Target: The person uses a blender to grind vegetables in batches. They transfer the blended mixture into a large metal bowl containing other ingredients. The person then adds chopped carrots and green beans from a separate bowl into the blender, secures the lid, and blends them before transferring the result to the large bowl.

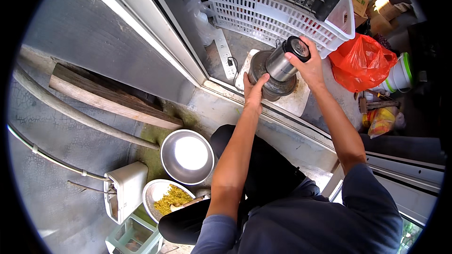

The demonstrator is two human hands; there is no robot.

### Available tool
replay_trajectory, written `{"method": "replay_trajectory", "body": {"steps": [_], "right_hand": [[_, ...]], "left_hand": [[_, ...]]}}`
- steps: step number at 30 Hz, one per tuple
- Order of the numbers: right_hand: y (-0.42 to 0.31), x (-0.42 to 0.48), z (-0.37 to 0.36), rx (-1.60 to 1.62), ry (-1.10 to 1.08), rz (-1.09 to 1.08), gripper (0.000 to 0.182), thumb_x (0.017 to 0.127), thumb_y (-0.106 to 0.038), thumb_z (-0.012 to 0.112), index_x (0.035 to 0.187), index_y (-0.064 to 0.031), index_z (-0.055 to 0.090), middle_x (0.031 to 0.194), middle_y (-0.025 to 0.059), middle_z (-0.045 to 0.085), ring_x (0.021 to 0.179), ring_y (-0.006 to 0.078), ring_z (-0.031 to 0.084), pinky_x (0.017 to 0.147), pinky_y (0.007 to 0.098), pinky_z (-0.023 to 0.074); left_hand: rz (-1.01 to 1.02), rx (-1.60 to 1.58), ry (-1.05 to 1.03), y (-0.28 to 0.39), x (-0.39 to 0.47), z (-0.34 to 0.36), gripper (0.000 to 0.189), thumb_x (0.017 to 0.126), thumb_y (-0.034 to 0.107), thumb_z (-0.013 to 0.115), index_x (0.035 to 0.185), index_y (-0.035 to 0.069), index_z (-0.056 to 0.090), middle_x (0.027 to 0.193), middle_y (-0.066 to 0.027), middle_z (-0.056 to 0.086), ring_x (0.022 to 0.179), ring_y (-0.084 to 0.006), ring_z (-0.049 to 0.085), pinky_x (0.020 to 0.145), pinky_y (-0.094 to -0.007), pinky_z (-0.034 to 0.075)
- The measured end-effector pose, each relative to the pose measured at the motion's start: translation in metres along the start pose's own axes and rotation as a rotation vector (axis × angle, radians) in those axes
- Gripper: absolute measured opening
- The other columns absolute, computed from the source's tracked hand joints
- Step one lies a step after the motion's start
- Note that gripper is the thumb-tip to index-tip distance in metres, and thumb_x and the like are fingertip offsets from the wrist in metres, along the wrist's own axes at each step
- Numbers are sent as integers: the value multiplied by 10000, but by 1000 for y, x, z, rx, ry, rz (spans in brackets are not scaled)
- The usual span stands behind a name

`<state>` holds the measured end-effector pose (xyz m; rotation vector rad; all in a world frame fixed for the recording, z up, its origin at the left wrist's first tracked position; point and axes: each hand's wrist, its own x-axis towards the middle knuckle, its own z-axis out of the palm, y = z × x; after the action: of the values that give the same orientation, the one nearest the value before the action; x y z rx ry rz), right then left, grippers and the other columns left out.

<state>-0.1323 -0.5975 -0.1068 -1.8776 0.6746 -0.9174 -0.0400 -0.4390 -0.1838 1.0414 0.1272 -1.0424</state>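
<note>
A stainless-steel cup point(279, 66) with a black-rimmed lid point(298, 48) stands tilted in view on a dark round base point(259, 65); together they look like an electric grinder. My right hand point(310, 67) grips the lid, thumb on the near side and fingers around the far side. Against the near left side of the base and the cup's foot, my left hand point(253, 90) is spread, with its thumb raised beside the cup. The base rests on a stained white board point(296, 102) just past the door sill. What the cup holds is hidden.
A white power strip point(226, 54) with a plugged-in cord lies left of the board. Behind stands a white plastic crate point(254, 12); a red plastic bag point(360, 63) sits to the right. Near my knees are a metal bowl point(166, 158) and a bowl of yellow crumbly material point(173, 199).
</note>
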Motion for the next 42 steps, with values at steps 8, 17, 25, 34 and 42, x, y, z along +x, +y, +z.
{"method": "replay_trajectory", "body": {"steps": [8,17,25,34,42], "right_hand": [[-126,-33,24,-42,-117,-128,730,753,-274,866,1306,19,491,1197,133,616,1093,191,600,970,326,476],[-159,-136,137,189,-538,-100,848,736,-166,851,1406,33,372,1253,144,535,1158,214,546,1012,334,441],[-151,-216,211,5,-788,-240,829,634,-165,883,1335,16,478,1194,167,578,1090,269,605,923,361,502],[-152,-220,228,86,-799,-106,816,726,-185,822,1396,47,418,1249,137,565,1132,216,573,1010,334,443],[-154,-123,183,198,-607,122,582,880,-320,669,1343,-25,475,1188,121,603,1108,212,606,883,373,551]], "left_hand": [[91,237,-104,109,-84,-48,1240,685,349,858,1596,110,52,1613,-181,198,1473,-335,250,1174,-492,244],[109,365,115,134,-184,-225,1196,666,394,853,1589,112,146,1572,-198,290,1440,-354,290,1153,-478,249],[137,-43,206,36,-230,-330,1094,732,240,830,1589,146,157,1534,-174,352,1412,-317,351,1166,-425,284],[241,-164,364,-34,-227,-371,1075,733,246,827,1577,92,178,1498,-195,382,1365,-309,405,1113,-400,362],[417,-458,360,-45,-260,-385,1014,756,230,791,1568,94,199,1464,-190,407,1333,-306,435,1100,-411,380]]}}
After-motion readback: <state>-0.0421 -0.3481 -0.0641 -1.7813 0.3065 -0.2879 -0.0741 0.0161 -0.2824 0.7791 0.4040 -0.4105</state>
